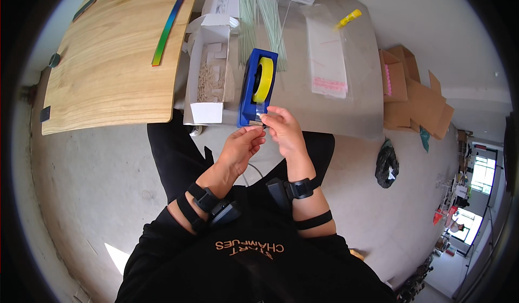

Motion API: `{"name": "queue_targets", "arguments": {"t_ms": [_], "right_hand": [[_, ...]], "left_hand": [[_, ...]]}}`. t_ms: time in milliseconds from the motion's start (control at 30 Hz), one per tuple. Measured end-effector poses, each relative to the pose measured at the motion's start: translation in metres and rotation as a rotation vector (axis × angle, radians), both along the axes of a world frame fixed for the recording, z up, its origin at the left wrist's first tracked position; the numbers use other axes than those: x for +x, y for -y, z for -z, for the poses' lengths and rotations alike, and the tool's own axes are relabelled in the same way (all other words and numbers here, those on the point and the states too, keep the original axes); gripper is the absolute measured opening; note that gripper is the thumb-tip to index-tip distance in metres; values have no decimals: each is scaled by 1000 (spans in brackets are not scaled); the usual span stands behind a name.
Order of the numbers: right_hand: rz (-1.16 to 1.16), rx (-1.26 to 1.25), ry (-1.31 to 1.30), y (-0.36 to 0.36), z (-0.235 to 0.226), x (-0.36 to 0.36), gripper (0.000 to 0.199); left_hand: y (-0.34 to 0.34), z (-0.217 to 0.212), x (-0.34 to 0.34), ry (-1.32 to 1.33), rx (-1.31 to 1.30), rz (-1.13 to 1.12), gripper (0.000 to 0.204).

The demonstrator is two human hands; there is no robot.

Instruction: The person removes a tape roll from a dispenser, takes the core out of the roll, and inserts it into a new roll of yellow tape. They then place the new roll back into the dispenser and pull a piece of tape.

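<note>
A blue tape dispenser [249, 91] with a yellow roll of tape [263, 80] stands at the near edge of the grey table. From the roll, a clear strip of tape [260, 108] runs down to the dispenser's front end. My right hand [285, 132] is at that end, thumb and forefinger closed on the strip. Just below and to the left, my left hand [241, 147] has its thumb and forefinger pinched together close to the dispenser's front. Whatever is between the left fingertips is too small to make out. The two hands' fingertips almost meet.
Left of the dispenser is an open white box [208, 112] of small beige pieces. Behind lie pale green thin sticks [247, 17]. Clear plastic bags [327, 54] and a yellow tube [348, 18] lie right. A wooden board [119, 60] carries a rainbow strip [172, 25]. Cardboard boxes [416, 100] stand beyond.
</note>
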State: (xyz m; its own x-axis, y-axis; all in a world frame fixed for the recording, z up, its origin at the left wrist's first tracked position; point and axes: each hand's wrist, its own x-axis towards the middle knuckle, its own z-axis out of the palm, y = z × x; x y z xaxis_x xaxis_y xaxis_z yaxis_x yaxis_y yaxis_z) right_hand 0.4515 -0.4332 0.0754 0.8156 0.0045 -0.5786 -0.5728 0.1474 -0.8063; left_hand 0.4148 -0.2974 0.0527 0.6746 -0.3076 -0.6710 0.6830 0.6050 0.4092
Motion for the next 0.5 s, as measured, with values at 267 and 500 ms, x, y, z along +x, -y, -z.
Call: {"name": "queue_targets", "arguments": {"t_ms": [267, 500], "right_hand": [[76, -131, 34, 2, 14, -18, 33], [54, 47, 34, 1, 20, -21, 31]], "left_hand": [[-1, 9, -5, 104, 203, 98, 17], [-3, 34, -8, 224, 283, 145, 16]]}}
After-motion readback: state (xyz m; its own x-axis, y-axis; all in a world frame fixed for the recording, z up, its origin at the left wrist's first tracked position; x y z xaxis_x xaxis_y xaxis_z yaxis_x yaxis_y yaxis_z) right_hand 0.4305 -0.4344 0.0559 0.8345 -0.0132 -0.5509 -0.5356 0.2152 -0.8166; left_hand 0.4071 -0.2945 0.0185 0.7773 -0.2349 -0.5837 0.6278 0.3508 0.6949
